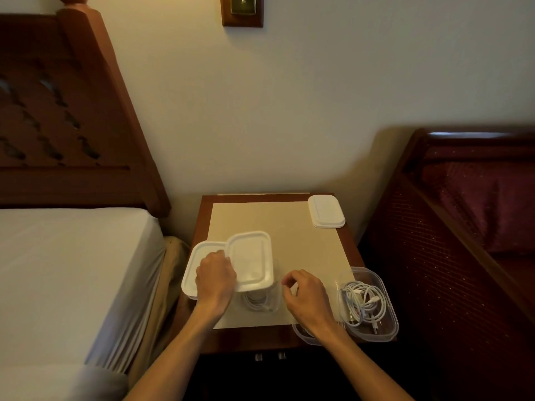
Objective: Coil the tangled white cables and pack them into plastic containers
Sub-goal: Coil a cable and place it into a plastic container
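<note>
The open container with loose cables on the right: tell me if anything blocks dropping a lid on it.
Nothing visible covers the open container; its top is clear above the cables. The right hand hovers beside it to the left, not over it. Spare lids sit at the table's far corner.

The surface (278, 340) is showing dark polished wood with a slight sheen, and a matt beige sheet (289, 241), paper or card by its look, is lying on it. The lids (326, 211) are looking like smooth white plastic with a soft gloss. The container (388, 316) is clear glossy plastic, holding smooth white cables (363, 303). The bed (58, 270) is wearing plain matt white cloth. The headboard (72, 111) is showing carved brown wood, and the chair (477, 204) is showing glossy dark wood with dotted maroon cloth.
</note>
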The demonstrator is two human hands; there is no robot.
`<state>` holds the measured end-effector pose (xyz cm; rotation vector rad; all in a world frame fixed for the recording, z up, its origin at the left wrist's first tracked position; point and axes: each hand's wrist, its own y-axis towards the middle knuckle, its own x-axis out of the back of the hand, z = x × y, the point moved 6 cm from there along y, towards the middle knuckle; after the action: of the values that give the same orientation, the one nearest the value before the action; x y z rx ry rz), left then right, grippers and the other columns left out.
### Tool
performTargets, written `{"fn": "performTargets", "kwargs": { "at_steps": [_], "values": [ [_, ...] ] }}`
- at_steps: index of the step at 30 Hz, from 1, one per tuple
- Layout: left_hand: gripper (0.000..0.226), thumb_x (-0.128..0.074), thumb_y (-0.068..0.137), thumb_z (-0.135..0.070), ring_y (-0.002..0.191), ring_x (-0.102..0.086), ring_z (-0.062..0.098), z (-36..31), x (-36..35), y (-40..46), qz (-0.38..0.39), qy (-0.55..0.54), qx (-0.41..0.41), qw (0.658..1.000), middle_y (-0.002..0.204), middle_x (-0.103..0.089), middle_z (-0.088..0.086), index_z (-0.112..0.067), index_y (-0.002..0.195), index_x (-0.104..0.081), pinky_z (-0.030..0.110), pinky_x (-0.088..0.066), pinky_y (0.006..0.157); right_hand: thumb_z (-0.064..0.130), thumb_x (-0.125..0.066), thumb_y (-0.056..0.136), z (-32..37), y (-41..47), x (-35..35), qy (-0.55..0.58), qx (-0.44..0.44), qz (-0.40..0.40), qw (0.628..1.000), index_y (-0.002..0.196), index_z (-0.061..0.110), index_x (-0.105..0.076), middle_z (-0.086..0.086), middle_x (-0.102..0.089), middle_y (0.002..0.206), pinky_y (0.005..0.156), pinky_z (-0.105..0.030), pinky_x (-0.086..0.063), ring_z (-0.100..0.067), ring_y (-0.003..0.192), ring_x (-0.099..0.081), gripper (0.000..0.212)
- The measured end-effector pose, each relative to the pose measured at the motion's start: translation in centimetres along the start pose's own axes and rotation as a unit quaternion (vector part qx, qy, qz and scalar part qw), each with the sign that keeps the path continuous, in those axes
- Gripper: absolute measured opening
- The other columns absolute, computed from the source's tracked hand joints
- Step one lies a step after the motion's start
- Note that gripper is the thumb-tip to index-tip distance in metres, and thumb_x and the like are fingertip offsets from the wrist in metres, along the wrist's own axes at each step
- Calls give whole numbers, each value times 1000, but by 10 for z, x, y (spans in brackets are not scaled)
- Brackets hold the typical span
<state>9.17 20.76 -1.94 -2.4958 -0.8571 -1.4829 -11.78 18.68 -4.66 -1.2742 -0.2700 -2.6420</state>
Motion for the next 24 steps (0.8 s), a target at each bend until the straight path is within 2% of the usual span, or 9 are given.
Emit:
{"fn": "performTargets", "kwargs": {
  "at_steps": [2,4,7,10,15,20,24],
  "values": [
    [20,-56,95,-17,70,-56,11,9,7,8,-27,-46,10,999,95,-72,9,-6,101,-72,27,-54,65,47,-59,86,2,-2,-9,-65,1,45,997,97,32,-65,14,-61,104,93,-36,-38,-10,104,-50,20],
    [19,-59,94,-17,71,-58,12,13,11,9,-36,-61,11,997,97,-73,8,-7,104,-72,31,-58,69,61,-62,79,4,-1,-17,-103,-16,92,990,109,31,-62,12,-56,115,94,-37,-34,-13,113,-45,43],
    [18,-59,94,-16,69,-58,10,15,12,4,-37,-77,10,996,95,-72,7,-7,102,-72,29,-57,69,59,-71,71,10,2,-27,-88,-32,141,986,117,20,-56,1,-57,117,87,-35,-42,-20,112,-51,62],
    [18,-59,94,-15,71,-60,12,21,8,0,-30,-79,7,996,93,-72,8,-6,101,-72,32,-58,70,45,-77,72,17,7,-29,-88,-46,159,982,114,13,-54,-9,-59,113,72,-33,-43,-28,103,-58,57],
    [19,-56,95,-16,77,-64,17,20,2,-5,-23,-87,4,996,94,-72,8,-7,100,-71,35,-57,76,20,-77,78,21,23,-31,-147,-77,145,975,126,9,-38,-13,-61,116,76,-39,-47,-33,105,-61,63],
    [19,-57,95,-18,84,-65,18,17,-8,-13,-4,-79,-2,997,100,-70,7,-8,106,-69,32,-54,79,19,-70,84,16,29,-32,-163,-93,121,975,121,11,-41,-11,-62,115,71,-37,-44,-32,103,-62,48],
    [18,-57,95,-18,79,-60,12,16,-14,-20,2,-82,-3,997,100,-70,6,-9,106,-69,27,-51,78,20,-62,88,14,30,-32,-163,-97,121,974,119,12,-44,-10,-61,116,71,-36,-41,-31,105,-61,36]
  ]
}}
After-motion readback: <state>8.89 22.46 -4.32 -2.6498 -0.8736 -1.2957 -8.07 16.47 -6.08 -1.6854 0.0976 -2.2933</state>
